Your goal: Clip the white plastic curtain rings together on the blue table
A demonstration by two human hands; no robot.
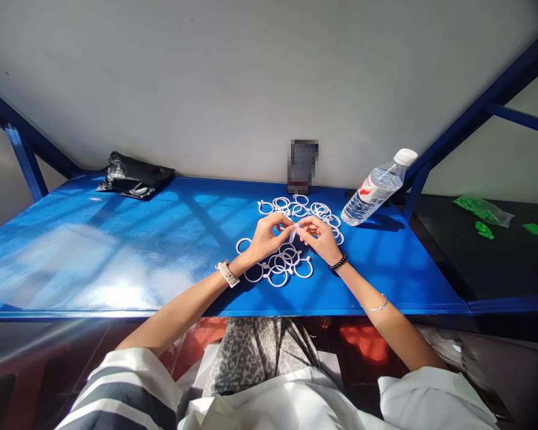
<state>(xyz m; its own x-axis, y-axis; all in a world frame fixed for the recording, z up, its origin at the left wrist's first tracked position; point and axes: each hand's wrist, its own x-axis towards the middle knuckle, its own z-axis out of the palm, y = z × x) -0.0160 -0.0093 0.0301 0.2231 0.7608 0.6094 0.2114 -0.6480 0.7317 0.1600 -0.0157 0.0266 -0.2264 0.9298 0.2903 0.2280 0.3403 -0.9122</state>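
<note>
My left hand (pixel 269 236) and my right hand (pixel 319 237) meet over the table, thumbs and fingertips pinched together. Between them is a white curtain ring (pixel 293 236), seen nearly edge-on and mostly covered by my fingers. Just beyond my hands lies a loose pile of white curtain rings (pixel 300 210), each with a small knob or eyelet. Nearer to me, more white curtain rings (pixel 278 276) overlap one another flat on the table. Some rings are partly hidden under my hands.
The blue table (pixel 197 239) meets a grey wall. A black plastic bag (pixel 134 176) lies at the back left. A blurred phone-like object (pixel 302 166) leans on the wall. A water bottle (pixel 376 188) stands right of the rings. A bag of green pieces (pixel 482 209) lies far right.
</note>
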